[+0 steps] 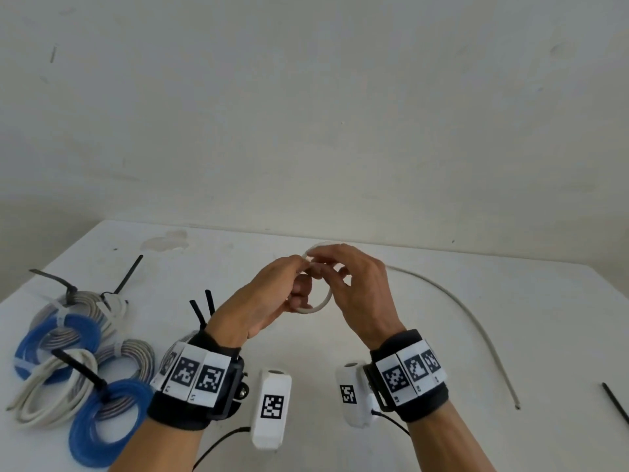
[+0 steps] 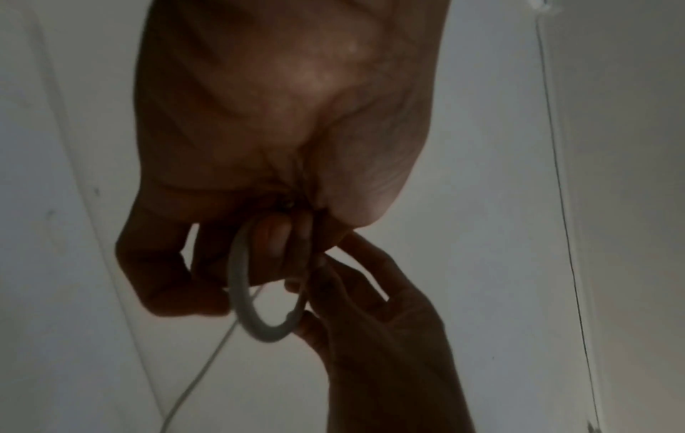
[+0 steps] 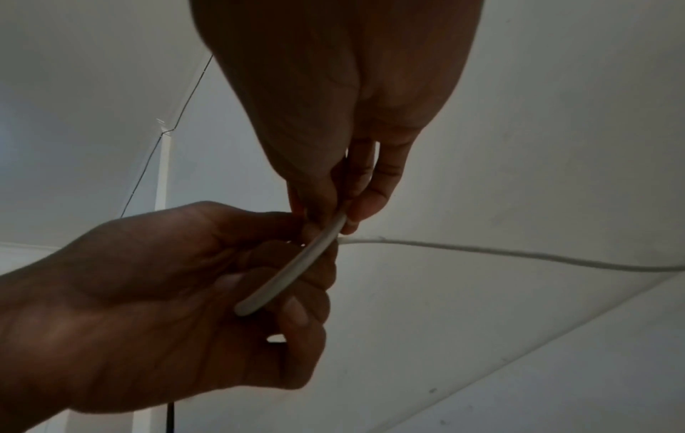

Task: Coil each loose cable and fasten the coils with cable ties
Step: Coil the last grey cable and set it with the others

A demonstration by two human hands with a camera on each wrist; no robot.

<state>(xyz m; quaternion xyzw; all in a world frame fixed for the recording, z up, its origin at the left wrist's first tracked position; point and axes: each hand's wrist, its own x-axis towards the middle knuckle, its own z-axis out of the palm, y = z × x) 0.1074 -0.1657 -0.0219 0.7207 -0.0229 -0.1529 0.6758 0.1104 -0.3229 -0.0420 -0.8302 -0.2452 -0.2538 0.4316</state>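
I have both hands up over the desk [image 1: 442, 335] centre, working the first loop of the thin white round cable [image 1: 469, 310]. My left hand [image 1: 269, 304] has its fingers curled round the small loop and pinches it near the top; the left-wrist view shows the loop [image 2: 259, 319] hanging below those fingers. My right hand [image 1: 360, 284] pinches the same cable at the crossing point with thumb and fingertips, the other fingers loosely spread. So both hands have hold of the cable, neither is free.

From the loop the rest of the cable trails out toward 3 o'clock, then curves down to its loose end at about 4 o'clock on the desk. One loop only, most of the length uncoiled, so I judge this cable's coiling step as just begun.

The finished bundles of blue, grey and white coiled cable [image 1: 81, 362], tied with black and white ties, lie at 8 o'clock. A spare black plastic cable tie [image 1: 616, 401] lies at 4 o'clock by the frame edge.

Next move, as I see it: the left keeps the loop pinched, the right slides along the trailing run and brings another turn in, matching loop size. The tie comes after.
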